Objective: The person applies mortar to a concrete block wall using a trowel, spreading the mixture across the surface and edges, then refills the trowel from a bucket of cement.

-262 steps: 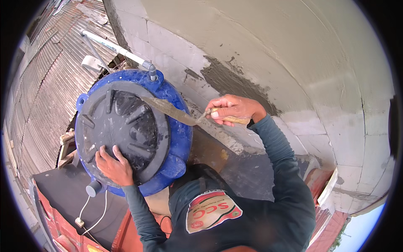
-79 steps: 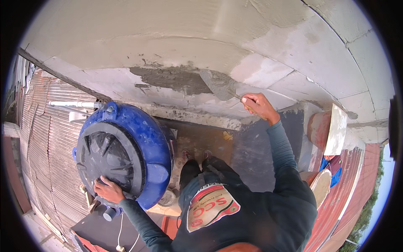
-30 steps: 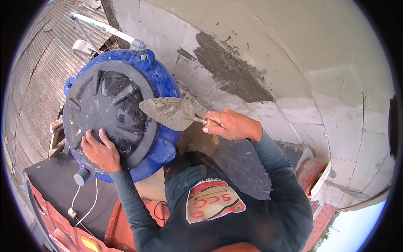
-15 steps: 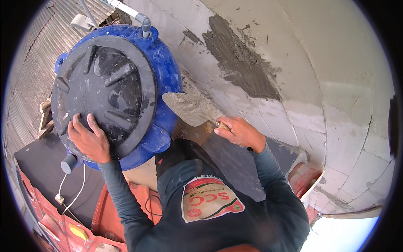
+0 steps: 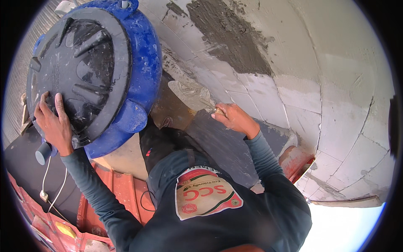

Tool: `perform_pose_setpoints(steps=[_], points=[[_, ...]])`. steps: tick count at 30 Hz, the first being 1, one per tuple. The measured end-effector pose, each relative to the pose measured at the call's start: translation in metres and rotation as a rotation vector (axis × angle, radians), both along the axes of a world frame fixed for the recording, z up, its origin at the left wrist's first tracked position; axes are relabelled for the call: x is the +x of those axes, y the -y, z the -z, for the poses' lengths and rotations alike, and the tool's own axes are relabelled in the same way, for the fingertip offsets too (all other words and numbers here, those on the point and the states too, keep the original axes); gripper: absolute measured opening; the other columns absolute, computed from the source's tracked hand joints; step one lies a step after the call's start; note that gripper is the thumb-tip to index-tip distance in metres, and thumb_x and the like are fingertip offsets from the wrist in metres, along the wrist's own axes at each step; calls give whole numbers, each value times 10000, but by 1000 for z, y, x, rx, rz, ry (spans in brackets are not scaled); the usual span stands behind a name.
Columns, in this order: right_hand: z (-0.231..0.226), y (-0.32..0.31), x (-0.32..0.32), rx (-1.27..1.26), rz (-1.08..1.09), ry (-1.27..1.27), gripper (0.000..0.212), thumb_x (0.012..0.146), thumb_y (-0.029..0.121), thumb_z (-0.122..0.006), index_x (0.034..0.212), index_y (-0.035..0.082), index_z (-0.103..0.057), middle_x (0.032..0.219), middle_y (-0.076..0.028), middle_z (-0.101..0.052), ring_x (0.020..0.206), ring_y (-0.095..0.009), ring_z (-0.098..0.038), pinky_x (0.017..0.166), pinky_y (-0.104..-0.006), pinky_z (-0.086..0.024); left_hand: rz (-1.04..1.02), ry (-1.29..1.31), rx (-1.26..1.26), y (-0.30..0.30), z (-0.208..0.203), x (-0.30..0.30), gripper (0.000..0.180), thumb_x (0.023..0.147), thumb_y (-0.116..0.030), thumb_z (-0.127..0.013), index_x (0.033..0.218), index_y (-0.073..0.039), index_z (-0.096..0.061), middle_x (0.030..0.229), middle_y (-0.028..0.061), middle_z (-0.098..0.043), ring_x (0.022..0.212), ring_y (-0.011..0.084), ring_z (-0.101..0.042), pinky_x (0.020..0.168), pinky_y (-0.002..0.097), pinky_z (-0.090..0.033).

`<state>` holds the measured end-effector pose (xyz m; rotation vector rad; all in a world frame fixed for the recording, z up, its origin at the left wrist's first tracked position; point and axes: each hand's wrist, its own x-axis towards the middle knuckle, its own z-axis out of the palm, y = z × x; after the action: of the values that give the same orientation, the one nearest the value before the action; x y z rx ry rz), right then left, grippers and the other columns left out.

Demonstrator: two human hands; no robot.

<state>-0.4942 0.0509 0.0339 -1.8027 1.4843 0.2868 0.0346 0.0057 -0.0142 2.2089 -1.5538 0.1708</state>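
Apparent trowel-carrying step: right hand (image 5: 236, 119) holds mortar-smeared trowel (image 5: 191, 95), left hand (image 5: 55, 124) spread wide on lid (image 5: 94, 63); next move likely needs steadiness.

My shirt (image 5: 256, 212): dark navy, close to black, with faint paler blotches toward the near side
My left sleeve (image 5: 98, 193): long, slate teal, finely creased, running down to the wrist
My right sleeve (image 5: 265, 157): the same slate teal, gathered in soft folds, turning darker toward the shoulder
My chest print (image 5: 205, 194): a tan panel edged in white, with red lettering, red and dark green curved bands, and a small round emblem at the right
My trousers (image 5: 168, 140): black, with a small red and blue mark (image 5: 149, 152) on the left
My shoe (image 5: 167, 122): at the far end, too small to make out
My left hand (image 5: 55, 122) and right hand (image 5: 235, 119): bare
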Motion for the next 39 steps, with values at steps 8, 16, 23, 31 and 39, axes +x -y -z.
perform_pose_setpoints(steps=[8,16,23,31,39], points=[[-18,-30,-26,-13,-21,160,464,1010,414,-627,1106,-39,-641,794,-244,-627,742,-402,-646,697,-457,-494,46,102,-110,0,33,27,445,1066,-461,-532,1347,-134,-643,1298,210,-610,1215,391,-574,1020,469,-445],[-91,-54,-44,260,78,228,449,992,432,-579,996,-14,-633,744,-158,-585,601,-269,-603,638,-427,-476,43,132,-160,4,38,36,413,1058,-427,-559,1315,-123,-670,1285,212,-617,1202,396,-587,1006,468,-462],[-88,-61,-78,648,200,358,378,1022,396,-623,1024,19,-648,732,-50,-613,564,-125,-602,529,-282,-474,31,152,-184,2,37,33,410,1061,-410,-555,1305,-102,-673,1273,216,-619,1191,396,-587,995,470,-463],[-140,-60,-200,94,947,1050,285,1032,268,-624,977,-12,-624,685,-101,-589,417,-95,-486,345,-229,-412,-16,138,-175,3,35,27,448,1061,-461,-529,1309,-114,-665,1282,208,-618,1193,406,-583,999,481,-463],[-167,-72,-150,-303,860,660,265,987,255,-661,1060,8,-594,780,-61,-631,571,-93,-580,532,-251,-503,-56,93,-165,1,30,21,452,1073,-478,-488,1319,-137,-657,1282,186,-598,1184,391,-582,994,485,-465]])
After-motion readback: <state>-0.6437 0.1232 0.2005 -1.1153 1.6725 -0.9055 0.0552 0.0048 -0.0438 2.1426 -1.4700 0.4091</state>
